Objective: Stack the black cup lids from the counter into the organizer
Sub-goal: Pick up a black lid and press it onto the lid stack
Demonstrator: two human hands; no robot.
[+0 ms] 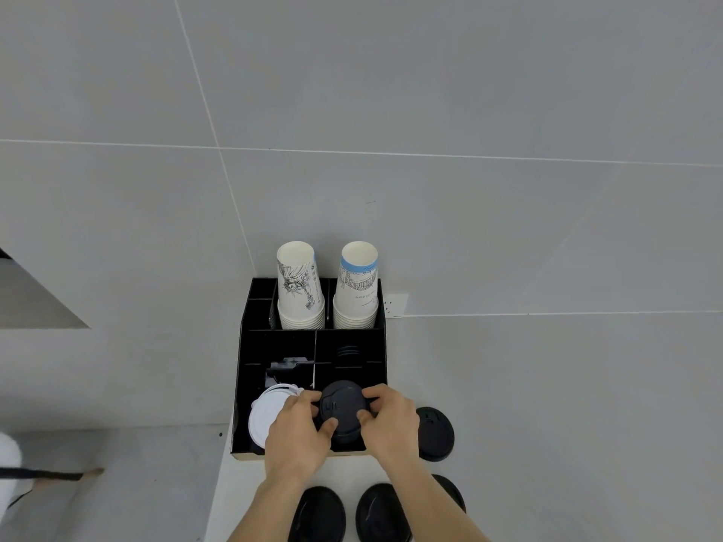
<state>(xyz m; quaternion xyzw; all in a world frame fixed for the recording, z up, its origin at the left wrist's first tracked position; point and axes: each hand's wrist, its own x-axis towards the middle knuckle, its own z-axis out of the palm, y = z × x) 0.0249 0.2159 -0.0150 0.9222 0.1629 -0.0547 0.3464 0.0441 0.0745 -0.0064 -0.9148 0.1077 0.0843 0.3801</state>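
Both hands hold one black cup lid (341, 408) over the front right compartment of the black organizer (242, 369). My left hand (299, 432) grips its left edge with the thumb on top; my right hand (391, 420) grips its right edge. More black lids lie on the white counter: one (435, 434) just right of the organizer, one (317, 514) near the bottom between my forearms, one (381, 514) beside it, and one (454, 494) partly hidden by my right forearm.
White lids (263, 418) fill the organizer's front left compartment. Two stacks of upside-down paper cups (300, 287) (357, 287) stand in its back row. A few black lids (348, 352) sit in a middle compartment. A tiled wall with a socket (395, 305) rises behind. The counter's left edge (219, 483) drops off.
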